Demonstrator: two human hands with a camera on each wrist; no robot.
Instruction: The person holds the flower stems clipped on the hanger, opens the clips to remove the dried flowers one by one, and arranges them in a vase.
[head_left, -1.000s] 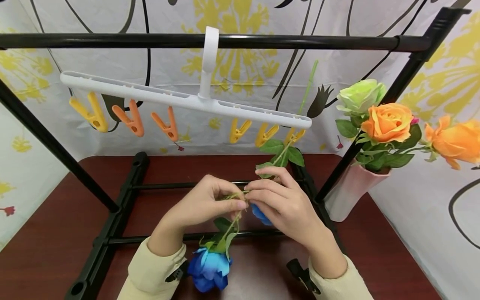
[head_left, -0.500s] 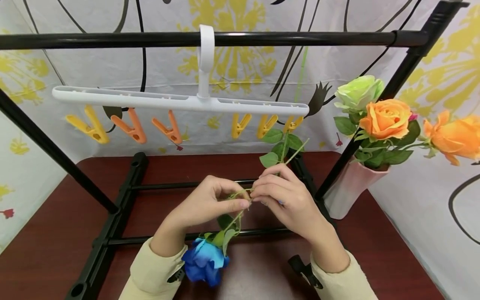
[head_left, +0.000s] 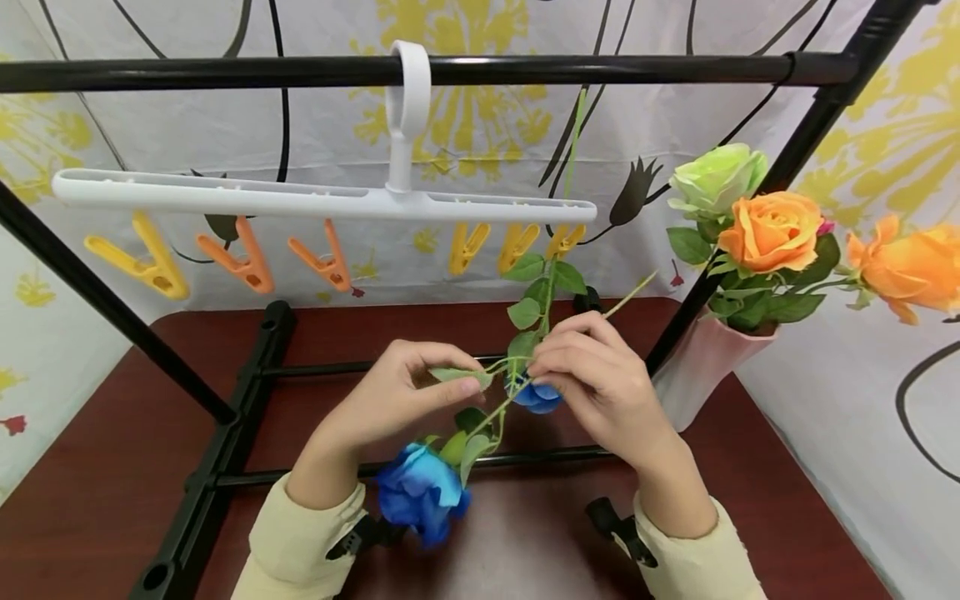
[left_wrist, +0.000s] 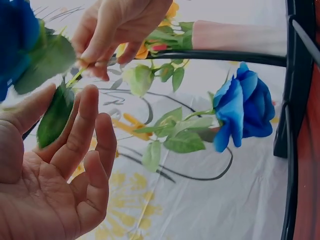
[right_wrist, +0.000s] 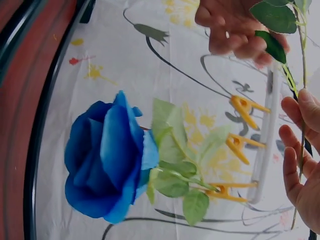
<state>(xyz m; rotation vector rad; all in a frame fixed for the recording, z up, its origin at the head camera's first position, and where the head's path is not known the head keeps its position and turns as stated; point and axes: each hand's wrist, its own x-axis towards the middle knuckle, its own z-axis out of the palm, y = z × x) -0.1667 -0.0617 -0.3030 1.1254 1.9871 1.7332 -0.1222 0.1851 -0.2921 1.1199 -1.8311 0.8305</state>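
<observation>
In the head view, my right hand pinches the stem of a blue rose, whose bloom hangs low between my forearms. The cut end of the stem sticks out beyond that hand at upper right. My left hand is apart from the stem, fingers loosely bent, with one of the rose's leaves lying in the gap between thumb and forefinger. A second blue rose hangs bloom-down from the rightmost yellow clip of a white hanger. In the head view my right hand partly hides its bloom.
The hanger hooks over a black rack bar. Several yellow and orange clips hang from it. A pink-white vase with green and orange roses stands at right. Black rack legs and crossbars stand on the dark red table.
My left hand has let go of the stem and drawn left. My right hand has moved right with the blue rose. The hanger has levelled and shifted left.
</observation>
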